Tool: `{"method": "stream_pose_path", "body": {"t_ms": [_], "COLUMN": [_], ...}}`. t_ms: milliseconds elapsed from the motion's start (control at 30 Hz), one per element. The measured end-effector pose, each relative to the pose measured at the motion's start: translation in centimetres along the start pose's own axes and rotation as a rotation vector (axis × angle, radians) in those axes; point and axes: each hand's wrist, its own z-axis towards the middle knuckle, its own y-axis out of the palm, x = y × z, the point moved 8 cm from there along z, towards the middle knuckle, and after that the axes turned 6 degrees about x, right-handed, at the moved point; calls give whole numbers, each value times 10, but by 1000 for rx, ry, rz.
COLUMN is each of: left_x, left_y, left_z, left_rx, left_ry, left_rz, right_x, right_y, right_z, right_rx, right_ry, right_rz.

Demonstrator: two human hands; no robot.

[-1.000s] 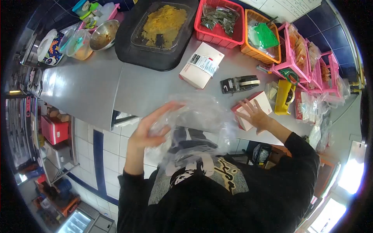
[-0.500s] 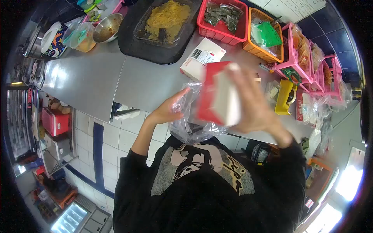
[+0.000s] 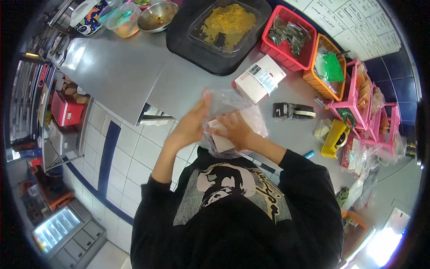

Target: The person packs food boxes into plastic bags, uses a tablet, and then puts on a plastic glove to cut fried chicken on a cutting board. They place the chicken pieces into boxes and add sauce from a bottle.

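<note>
A box (image 3: 221,142) with a pale face sits inside a clear plastic bag (image 3: 220,99) at the counter's near edge, close to my shirt. My right hand (image 3: 235,130) lies on the box with its fingers spread. At the bag's left side is my left hand (image 3: 189,123), its fingers stretched upward along the plastic and slightly blurred. Just beyond the bag stands a second white box (image 3: 260,80) with a printed label and a red lower edge. Right of that, a black tape dispenser (image 3: 293,110) rests on the counter.
A black tray (image 3: 186,38) at the back carries a clear container of yellow food (image 3: 228,27). To its right are a red basket (image 3: 289,58) of small packets and an orange basket (image 3: 322,83). A yellow tape dispenser (image 3: 333,140) stands near pink racks (image 3: 354,101).
The red and white box in my right hand has come down into the plastic bag. My right hand has moved left and down onto it. The black tape dispenser has come into view.
</note>
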Motion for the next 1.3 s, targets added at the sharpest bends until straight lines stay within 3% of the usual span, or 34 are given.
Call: {"method": "stream_pose_path", "body": {"t_ms": [67, 133, 167, 300, 367, 400, 433, 500, 567, 667, 733, 800, 833, 867, 900, 967, 1033, 1133, 1167, 1200, 1300], "left_x": [15, 16, 18, -22, -9, -4, 8, 1, -16, -9, 2, -5, 4, 8, 14, 28, 50, 44, 40, 39, 30], "left_y": [2, 8, 5, 29, 29, 18, -11, -42, -41, -47, -47, -40, -44, -52, -56, -65, -74, -71, -70, -72, -63], "left_z": [-10, -30, -33, -55, -40, -31, -14, -1, -6, -16, -33, -56, -57, -58, -58, -59, -54, -54, -56, -54, -48], "left_rx": [-18, -268, -270, -388, -285, -282, -148, 79, 144, 209, 205, 80, 21, 24, -22, -60, -27, 31, 50, 64, 92], "left_ry": [9, -317, -304, -485, -255, -253, -226, -225, -194, -177, -201, -499, -543, -546, -464, -396, -258, -303, -270, -273, -456], "left_rz": [13, 66, 254, 210, -119, -119, -135, -268, -135, 138, 277, 49, 6, 9, 11, 16, 12, 178, 367, 368, -289], "right_x": [6, 18, 16, 9, 9, 8, 7, 10, 9, 17, 45, 123, 149, 168, 183, 191, 193, 187, 187, 184, 142], "right_y": [-5, -19, -27, -14, -4, -9, -12, 5, 1, -37, -77, -104, -111, -115, -101, -48, -45, -45, -59, -75, -161], "right_z": [2, -1, -1, -2, -3, -2, -1, -5, -10, -9, -8, -20, -17, -13, -11, -5, 14, 20, 13, 6, -13], "right_rx": [-111, -128, -132, -99, -57, -8, 42, 141, 240, 138, -100, 42, 91, 141, 143, -122, -151, -163, -76, 8, 218], "right_ry": [18, 178, 168, 178, 175, 119, 60, 37, 23, 19, 172, 369, 292, 210, 203, -13, -66, -73, 42, 152, 283], "right_rz": [-15, 123, 127, 269, 334, 202, 67, 71, 76, 62, 1253, 622, 413, 201, 203, -323, -225, -122, -69, -16, 57]}}
